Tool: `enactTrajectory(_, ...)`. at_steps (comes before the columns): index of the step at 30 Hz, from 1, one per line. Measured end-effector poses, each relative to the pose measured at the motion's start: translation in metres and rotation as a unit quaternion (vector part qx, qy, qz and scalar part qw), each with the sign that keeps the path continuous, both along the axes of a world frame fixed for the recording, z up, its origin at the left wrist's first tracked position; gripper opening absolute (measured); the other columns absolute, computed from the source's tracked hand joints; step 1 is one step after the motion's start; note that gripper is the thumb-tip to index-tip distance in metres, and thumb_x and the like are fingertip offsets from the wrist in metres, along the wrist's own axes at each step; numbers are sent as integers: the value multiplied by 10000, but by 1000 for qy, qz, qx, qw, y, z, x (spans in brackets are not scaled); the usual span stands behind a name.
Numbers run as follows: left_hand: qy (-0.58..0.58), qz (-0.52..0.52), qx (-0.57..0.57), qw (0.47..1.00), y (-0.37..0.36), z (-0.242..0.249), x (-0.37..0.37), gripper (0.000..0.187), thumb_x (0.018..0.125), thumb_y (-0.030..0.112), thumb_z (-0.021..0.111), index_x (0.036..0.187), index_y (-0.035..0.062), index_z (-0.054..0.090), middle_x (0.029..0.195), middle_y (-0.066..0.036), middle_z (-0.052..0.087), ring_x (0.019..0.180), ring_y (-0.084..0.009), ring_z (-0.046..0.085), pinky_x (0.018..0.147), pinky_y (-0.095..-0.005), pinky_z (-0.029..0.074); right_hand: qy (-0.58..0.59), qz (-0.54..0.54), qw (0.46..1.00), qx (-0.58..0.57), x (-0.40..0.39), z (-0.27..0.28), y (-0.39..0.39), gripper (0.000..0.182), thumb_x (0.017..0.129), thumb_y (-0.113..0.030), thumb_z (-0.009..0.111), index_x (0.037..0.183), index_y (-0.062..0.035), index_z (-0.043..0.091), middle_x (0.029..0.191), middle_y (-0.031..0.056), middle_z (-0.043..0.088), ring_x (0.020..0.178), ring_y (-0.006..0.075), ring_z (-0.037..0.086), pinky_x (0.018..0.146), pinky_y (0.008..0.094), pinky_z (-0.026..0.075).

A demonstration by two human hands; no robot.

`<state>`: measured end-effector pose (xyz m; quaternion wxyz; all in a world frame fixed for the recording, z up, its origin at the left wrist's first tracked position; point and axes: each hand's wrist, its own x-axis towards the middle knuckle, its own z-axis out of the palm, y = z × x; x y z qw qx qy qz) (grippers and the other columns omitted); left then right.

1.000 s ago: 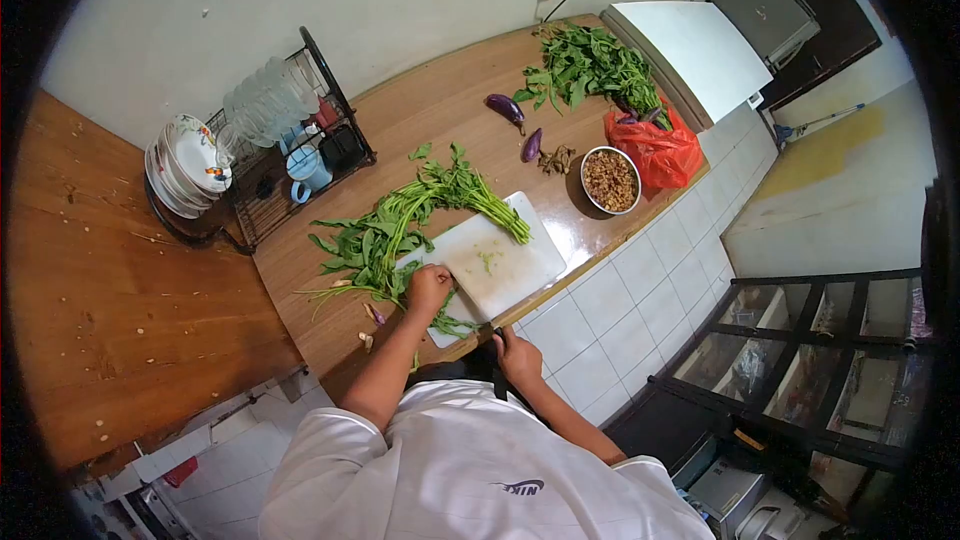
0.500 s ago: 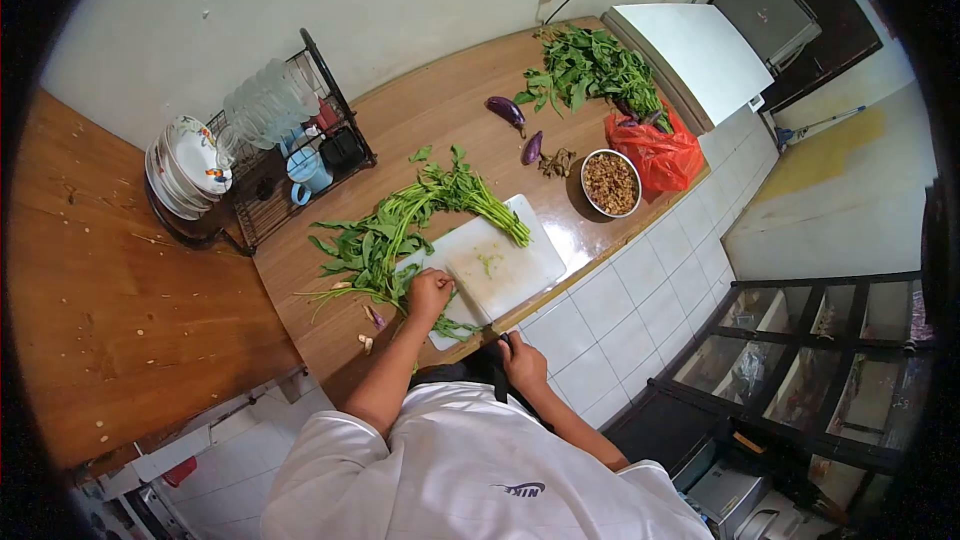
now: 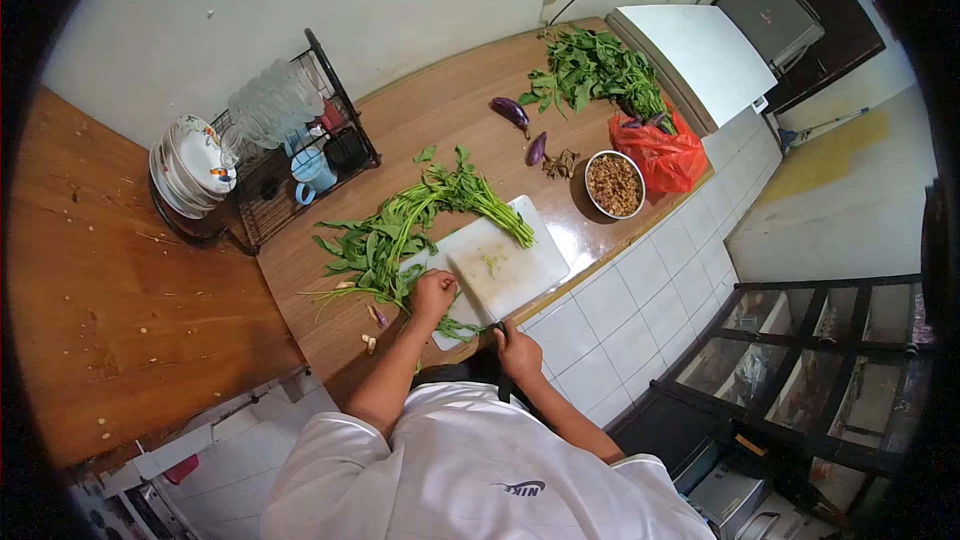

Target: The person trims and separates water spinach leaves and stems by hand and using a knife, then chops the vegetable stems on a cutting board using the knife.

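My left hand (image 3: 434, 296) is closed over the left part of the white cutting board (image 3: 538, 258), fingers curled on leafy greens whose leaves show on both sides of it. In my right hand (image 3: 519, 352), at the board's near edge, is the black handle of a knife (image 3: 500, 327); its blade is hard to make out against the board. A long-stemmed bunch of leafy greens (image 3: 400, 227) curves across the far side of the board and the table. Small green bits (image 3: 489, 263) lie on the board.
At the left stands a dish rack (image 3: 262, 210) with plates, glasses and a blue mug (image 3: 312, 172). Farther right are two eggplants (image 3: 510, 113), a bowl of brown crumbly food (image 3: 614, 185), a red plastic bag (image 3: 668, 158) and more greens (image 3: 598, 68). The table's front edge (image 3: 620, 238) runs diagonally.
My right hand with the knife has risen slightly towards the board's near edge. My left hand stays closed in nearly the same place. The whole view has shifted a little.
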<state>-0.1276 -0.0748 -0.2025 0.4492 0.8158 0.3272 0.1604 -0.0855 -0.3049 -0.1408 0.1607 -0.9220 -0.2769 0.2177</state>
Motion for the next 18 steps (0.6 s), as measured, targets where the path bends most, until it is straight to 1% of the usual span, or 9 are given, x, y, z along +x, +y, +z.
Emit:
enactTrajectory(2, -1, -3, 12, 1000, 1, 0, -1, 95, 749, 27, 744, 838, 7, 716, 824, -130, 682, 710, -252, 695, 671, -346, 555, 14, -7, 1000, 0, 1, 6, -3, 300, 998, -410, 515, 1119, -137, 542, 767, 174, 686, 680, 398, 669, 567, 538, 502)
enactTrajectory(4, -1, -9, 21, 1000, 0, -4, -1, 101, 748, 22, 742, 843, 4, 713, 832, -133, 682, 709, -252, 694, 672, -345, 555, 22, 8, 1000, 0, -2, 11, -12, 302, 1001, -408, 512, 1116, -130, 541, 760, 179, 683, 681, 402, 667, 575, 539, 505)
enactTrajectory(6, 15, -5, 8, 1000, 3, -8, -1, 100, 754, 86, 761, 842, 50, 730, 847, -105, 678, 752, -277, 689, 686, -386, 553, 25, 9, 1000, -9, -6, 14, -19, 301, 1004, -408, 508, 1112, -128, 540, 755, 179, 681, 680, 403, 666, 574, 539, 504)
enactTrajectory(7, 15, -4, 7, 1000, 3, -9, 0, 100, 754, 86, 761, 842, 50, 730, 847, -105, 678, 752, -277, 689, 686, -386, 553, 27, 10, 999, -16, -7, 15, -20, 301, 1006, -408, 505, 1107, -127, 539, 749, 179, 679, 678, 403, 665, 573, 538, 504)
enactTrajectory(13, 29, 1, 14, 999, 4, -9, 0, 88, 742, 83, 758, 821, 57, 730, 824, -106, 670, 730, -283, 681, 673, -393, 549, 16, 17, 1000, -9, -8, 8, -17, 300, 1009, -413, 498, 1099, -130, 541, 741, 170, 679, 676, 403, 664, 567, 537, 502)
enactTrajectory(15, 51, 3, 16, 999, 4, -7, 1, 87, 741, 87, 762, 818, 59, 731, 815, -102, 668, 717, -288, 677, 665, -395, 546, 9, 22, 1000, -15, -2, 4, -10, 304, 1008, -417, 498, 1099, -131, 544, 742, 171, 679, 675, 404, 664, 569, 536, 503)
enactTrajectory(18, 40, -6, 22, 999, 4, -1, 0, 72, 743, 95, 764, 798, 59, 735, 805, -102, 668, 706, -295, 674, 661, -397, 543, 1, 18, 1000, -6, 0, 4, -4, 313, 1005, -426, 499, 1098, -131, 549, 744, 173, 680, 677, 405, 665, 575, 534, 507)
